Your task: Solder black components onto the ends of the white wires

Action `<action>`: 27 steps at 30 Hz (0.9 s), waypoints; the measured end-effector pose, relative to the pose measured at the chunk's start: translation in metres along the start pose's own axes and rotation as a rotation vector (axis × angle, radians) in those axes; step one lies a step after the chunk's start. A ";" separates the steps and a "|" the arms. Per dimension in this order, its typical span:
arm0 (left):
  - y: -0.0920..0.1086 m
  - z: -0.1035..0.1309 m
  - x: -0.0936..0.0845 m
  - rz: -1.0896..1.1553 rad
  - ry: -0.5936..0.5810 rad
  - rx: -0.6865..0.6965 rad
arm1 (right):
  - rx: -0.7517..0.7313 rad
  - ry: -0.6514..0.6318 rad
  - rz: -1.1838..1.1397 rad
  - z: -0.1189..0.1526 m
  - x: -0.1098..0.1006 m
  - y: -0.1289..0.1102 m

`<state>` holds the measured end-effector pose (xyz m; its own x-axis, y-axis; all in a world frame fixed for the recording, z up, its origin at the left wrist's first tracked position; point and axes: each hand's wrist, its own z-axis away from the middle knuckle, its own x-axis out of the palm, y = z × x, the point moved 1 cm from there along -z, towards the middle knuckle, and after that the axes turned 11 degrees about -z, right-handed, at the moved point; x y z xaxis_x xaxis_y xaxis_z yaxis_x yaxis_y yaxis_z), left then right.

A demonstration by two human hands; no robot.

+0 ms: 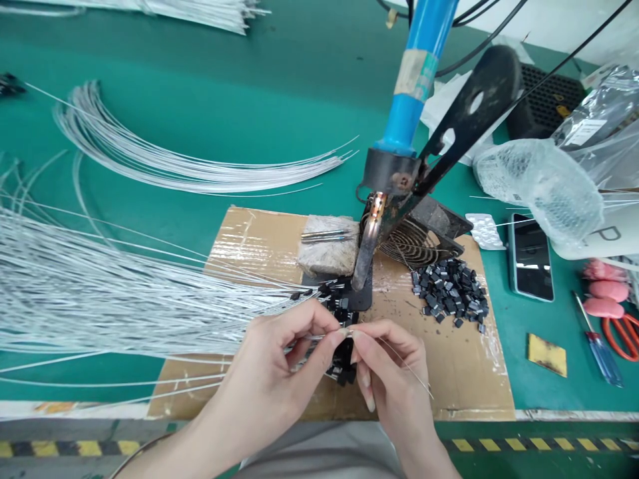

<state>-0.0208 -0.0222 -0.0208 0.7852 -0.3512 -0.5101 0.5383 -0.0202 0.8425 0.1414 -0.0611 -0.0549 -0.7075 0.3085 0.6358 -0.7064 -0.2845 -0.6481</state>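
My left hand [284, 372] pinches the end of a thin white wire over the front of the cardboard sheet [464, 392]. Fingertip to fingertip with it, my right hand [392, 372] is closed on a thin strand that trails down to the right. What lies between the fingertips is too small to make out. Under and behind my hands are black connectors [342, 369] on the ends of a large bundle of white wires [124, 286] coming from the left. Just above, a blue-handled soldering iron [369, 249] points down in a black stand [469, 113].
A pile of small black parts [449, 293] lies right of a round fan grille [417, 243]. Further right are a phone [532, 259], a yellow sponge [547, 354], a screwdriver [599, 346] and red-handled scissors [622, 339]. Another wire bundle [200, 169] lies at the back left.
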 end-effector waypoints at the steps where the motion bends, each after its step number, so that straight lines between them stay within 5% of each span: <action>1: 0.000 0.000 0.000 0.009 -0.010 -0.005 | 0.014 0.003 -0.009 0.000 0.001 -0.001; 16: 0.000 0.000 0.000 0.043 -0.022 -0.026 | 0.135 -0.006 -0.058 -0.002 0.002 -0.007; 27: 0.007 0.003 0.010 -0.071 0.180 0.088 | 0.077 0.048 -0.090 0.000 0.008 -0.002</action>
<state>-0.0103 -0.0287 -0.0198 0.7926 -0.1729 -0.5847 0.5714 -0.1238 0.8113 0.1375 -0.0578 -0.0485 -0.6407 0.3785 0.6680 -0.7678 -0.3220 -0.5539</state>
